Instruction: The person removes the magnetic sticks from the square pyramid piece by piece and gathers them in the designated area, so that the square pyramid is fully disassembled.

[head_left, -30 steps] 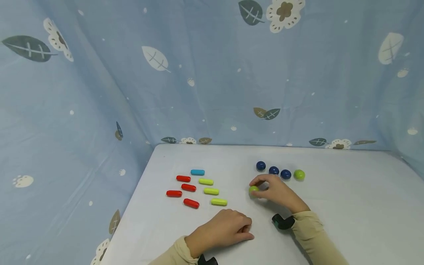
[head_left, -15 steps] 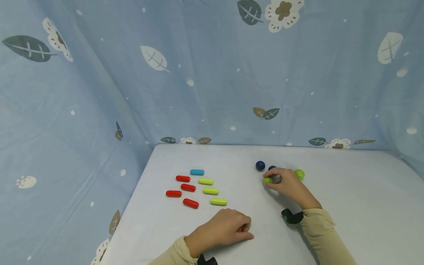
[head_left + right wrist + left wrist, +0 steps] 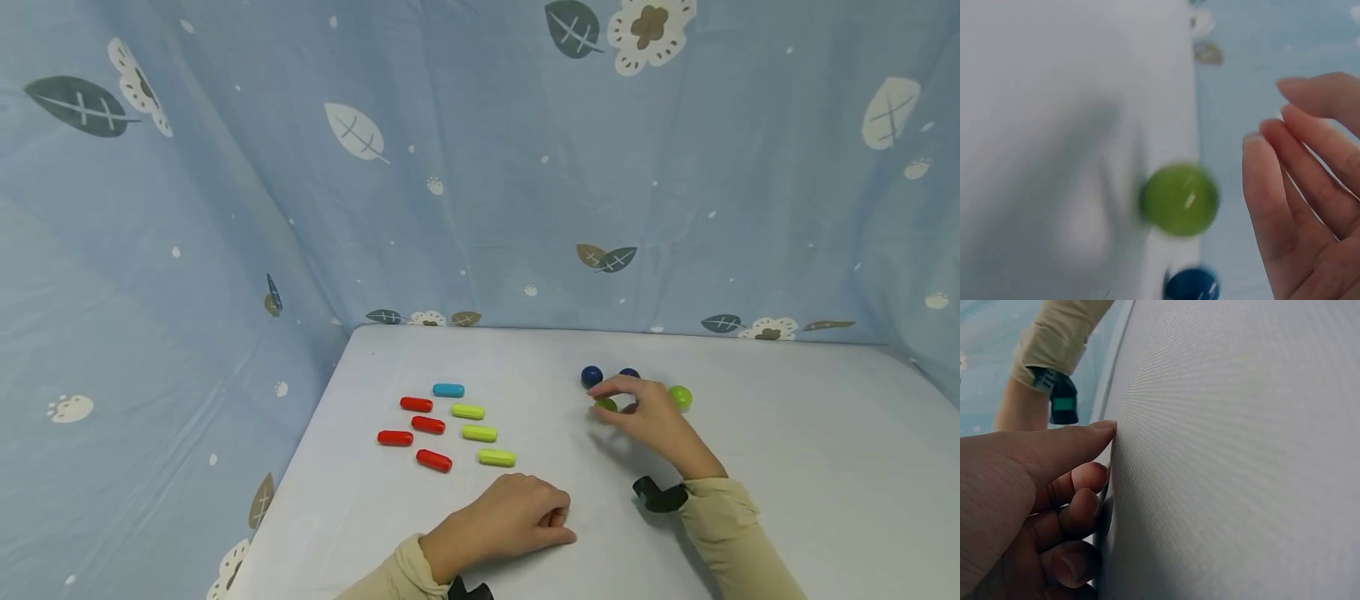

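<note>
My right hand (image 3: 654,419) hovers over the right part of the table, thumb and fingers parted. Below its fingertips is a shiny green ball (image 3: 606,405). The right wrist view shows this green ball (image 3: 1182,200) on the white surface with a gap between it and the fingers. A blue ball (image 3: 1192,284) lies close by. In the head view, one dark blue ball (image 3: 592,377) sits left of the fingers, and another (image 3: 628,372) peeks out behind them. A second green ball (image 3: 681,397) is just right of the hand. My left hand (image 3: 510,517) rests on the table, fingers loosely curled, holding nothing.
On the left of the white table (image 3: 810,450) lie several red sticks (image 3: 427,425), three yellow-green sticks (image 3: 478,433) and one blue stick (image 3: 448,390). A blue patterned curtain (image 3: 480,167) hangs behind and to the left.
My right hand moved right and away from me with the green ball, set it down beside the blue balls, then let go and lifted slightly. My left hand has stayed in place.
</note>
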Demonstrator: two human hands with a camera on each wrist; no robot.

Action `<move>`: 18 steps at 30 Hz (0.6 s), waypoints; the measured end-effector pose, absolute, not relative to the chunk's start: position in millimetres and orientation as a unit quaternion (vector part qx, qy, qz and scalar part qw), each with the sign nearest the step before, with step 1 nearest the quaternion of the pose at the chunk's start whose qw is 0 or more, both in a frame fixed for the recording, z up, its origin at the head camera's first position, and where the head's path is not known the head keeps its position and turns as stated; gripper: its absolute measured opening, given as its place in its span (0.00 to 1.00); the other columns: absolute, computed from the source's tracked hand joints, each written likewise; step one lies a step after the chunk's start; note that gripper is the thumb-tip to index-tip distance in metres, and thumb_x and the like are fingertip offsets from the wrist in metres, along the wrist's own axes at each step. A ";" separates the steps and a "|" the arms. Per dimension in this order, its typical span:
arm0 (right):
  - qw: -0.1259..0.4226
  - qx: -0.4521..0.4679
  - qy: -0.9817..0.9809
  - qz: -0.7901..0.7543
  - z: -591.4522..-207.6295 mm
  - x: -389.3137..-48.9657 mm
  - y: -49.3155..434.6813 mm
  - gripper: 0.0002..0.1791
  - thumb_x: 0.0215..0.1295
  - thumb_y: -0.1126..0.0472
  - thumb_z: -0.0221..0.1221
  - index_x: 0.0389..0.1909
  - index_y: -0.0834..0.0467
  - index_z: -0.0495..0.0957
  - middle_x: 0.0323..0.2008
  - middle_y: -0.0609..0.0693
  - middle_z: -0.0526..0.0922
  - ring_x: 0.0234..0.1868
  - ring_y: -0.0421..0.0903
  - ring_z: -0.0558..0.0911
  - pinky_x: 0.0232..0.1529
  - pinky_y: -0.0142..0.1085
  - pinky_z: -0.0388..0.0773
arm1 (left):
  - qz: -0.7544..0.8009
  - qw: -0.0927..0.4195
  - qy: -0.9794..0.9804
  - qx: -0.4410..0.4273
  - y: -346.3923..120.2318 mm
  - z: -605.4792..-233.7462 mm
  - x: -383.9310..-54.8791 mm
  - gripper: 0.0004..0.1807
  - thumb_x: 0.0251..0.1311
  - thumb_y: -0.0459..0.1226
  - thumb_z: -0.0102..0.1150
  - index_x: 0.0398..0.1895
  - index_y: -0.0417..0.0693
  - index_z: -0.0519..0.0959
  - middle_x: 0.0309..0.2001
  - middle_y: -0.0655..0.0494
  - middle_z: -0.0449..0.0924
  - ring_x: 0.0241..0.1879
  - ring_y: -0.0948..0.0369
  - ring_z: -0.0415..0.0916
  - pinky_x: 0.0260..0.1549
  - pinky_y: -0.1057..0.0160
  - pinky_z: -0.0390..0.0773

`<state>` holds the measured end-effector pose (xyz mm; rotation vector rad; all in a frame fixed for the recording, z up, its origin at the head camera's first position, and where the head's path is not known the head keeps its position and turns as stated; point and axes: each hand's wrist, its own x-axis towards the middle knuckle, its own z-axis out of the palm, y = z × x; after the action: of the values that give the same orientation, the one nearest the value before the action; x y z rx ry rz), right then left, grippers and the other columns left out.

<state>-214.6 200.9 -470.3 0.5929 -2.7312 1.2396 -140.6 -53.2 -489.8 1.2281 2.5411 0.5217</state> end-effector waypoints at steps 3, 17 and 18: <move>0.012 0.200 -0.879 0.433 -462.7 -209.5 193.8 0.12 0.66 0.56 0.70 0.47 0.54 0.87 0.46 0.46 0.90 0.48 0.43 0.87 0.43 0.36 0.84 | 0.179 0.135 0.879 0.421 -52.2 -490.0 -141.5 0.18 0.69 0.54 0.63 0.23 0.61 0.73 0.18 0.75 0.66 0.20 0.76 0.62 0.23 0.74 0.60; -0.168 0.187 -0.738 0.626 -512.2 -158.7 183.3 0.09 0.74 0.64 0.60 0.44 0.68 0.82 0.36 0.43 0.88 0.33 0.39 0.86 0.30 0.42 0.86 | 0.174 0.116 0.880 0.427 -47.0 -491.7 -139.3 0.19 0.68 0.54 0.64 0.21 0.61 0.73 0.17 0.76 0.66 0.18 0.76 0.60 0.22 0.75 0.59; -0.169 0.179 -0.736 0.630 -514.8 -157.9 182.5 0.10 0.74 0.63 0.60 0.44 0.68 0.81 0.36 0.43 0.88 0.32 0.39 0.86 0.31 0.41 0.86 | 0.175 0.116 0.881 0.424 -47.3 -492.1 -139.4 0.19 0.68 0.54 0.64 0.21 0.61 0.73 0.17 0.76 0.66 0.18 0.76 0.61 0.22 0.74 0.59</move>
<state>-157.9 182.5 -514.8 0.6332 -2.5997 2.2258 -139.4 -47.3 -492.1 1.2433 2.5807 0.5117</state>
